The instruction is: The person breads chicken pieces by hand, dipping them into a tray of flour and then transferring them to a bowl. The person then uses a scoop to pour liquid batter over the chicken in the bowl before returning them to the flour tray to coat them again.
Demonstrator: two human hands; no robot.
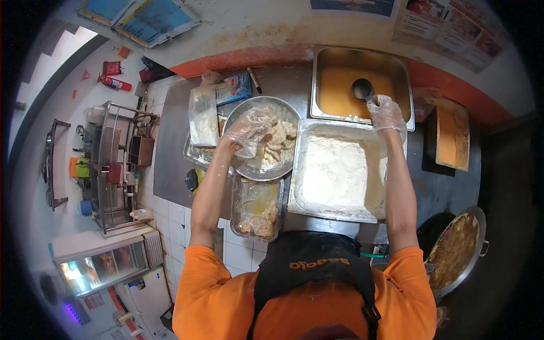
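Note:
My left hand (pixel 250 131), in a clear plastic glove, reaches into a round metal bowl (pixel 231 112). Pale, flour-coated pieces (pixel 280 142), probably meat, lie in the bowl beside it; whether its fingers grip any cannot be told. My right hand (pixel 384 111), gloved as well, is closed around a small round dipper (pixel 362 90). The dipper is over a deep steel pan (pixel 314 85) of yellowish-brown liquid (pixel 338 91). Below my right wrist, nearer to me, a rectangular steel pan (pixel 296 187) holds white flour (pixel 331 170).
A clear tray (pixel 234 212) with raw-looking pieces in liquid stands at the table's near edge. Left of the bowl are a bag of white powder (pixel 204 123), a blue packet (pixel 233 88) and a marker (pixel 255 80). At right are an upright rectangular container (pixel 452 134) and a wide pan of brown oil (pixel 452 250).

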